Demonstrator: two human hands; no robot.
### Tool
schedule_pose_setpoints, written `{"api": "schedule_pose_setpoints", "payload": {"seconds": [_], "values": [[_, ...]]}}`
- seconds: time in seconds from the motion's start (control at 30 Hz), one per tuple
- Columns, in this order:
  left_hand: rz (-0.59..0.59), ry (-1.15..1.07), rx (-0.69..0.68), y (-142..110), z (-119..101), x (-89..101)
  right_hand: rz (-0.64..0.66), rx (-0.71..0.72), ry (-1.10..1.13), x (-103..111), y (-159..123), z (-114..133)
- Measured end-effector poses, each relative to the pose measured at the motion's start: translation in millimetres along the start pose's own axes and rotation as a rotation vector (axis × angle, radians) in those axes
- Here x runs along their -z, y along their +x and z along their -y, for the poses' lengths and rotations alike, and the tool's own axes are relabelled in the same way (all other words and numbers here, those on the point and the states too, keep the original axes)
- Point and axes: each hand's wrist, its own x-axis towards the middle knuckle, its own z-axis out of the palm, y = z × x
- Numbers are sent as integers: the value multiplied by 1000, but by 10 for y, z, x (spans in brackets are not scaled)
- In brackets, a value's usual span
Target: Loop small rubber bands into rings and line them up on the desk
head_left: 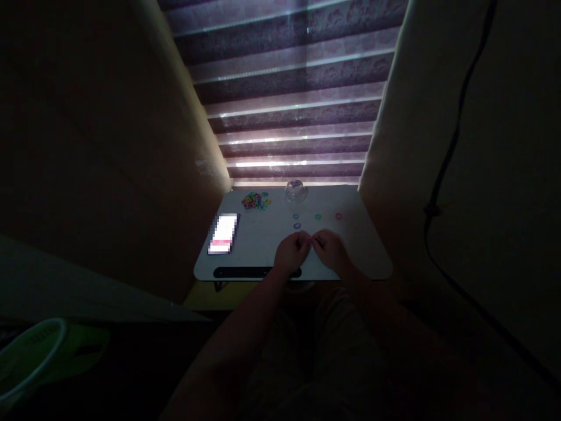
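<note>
My left hand (291, 251) and my right hand (329, 248) meet over the near middle of a small white lap table (258, 234). Both have fingers pinched together on a tiny pink thing (310, 240), too small to name for sure. Just beyond my hands lie small coloured rings: two blue-purple ones (297, 221), a green one (318, 217) and a pink one (338, 216). A pile of several coloured rings (256, 200) sits at the far left of the table.
A lit phone (223, 234) lies on the table's left side. A small clear glass bowl (295, 190) stands at the far edge. Striped blinds hang behind, walls close in on both sides, and a dark cable (442, 175) runs down the right wall. A green basket (30, 356) sits at lower left.
</note>
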Motion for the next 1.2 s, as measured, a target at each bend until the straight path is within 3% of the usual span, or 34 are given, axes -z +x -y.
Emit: {"api": "schedule_pose_setpoints", "payload": {"seconds": [0.3, 1.2], "values": [[-10, 26, 40, -1, -18, 3, 6, -26, 35, -5, -8, 2], [-12, 13, -11, 0, 46, -25, -4, 13, 33, 23, -3, 21]]}}
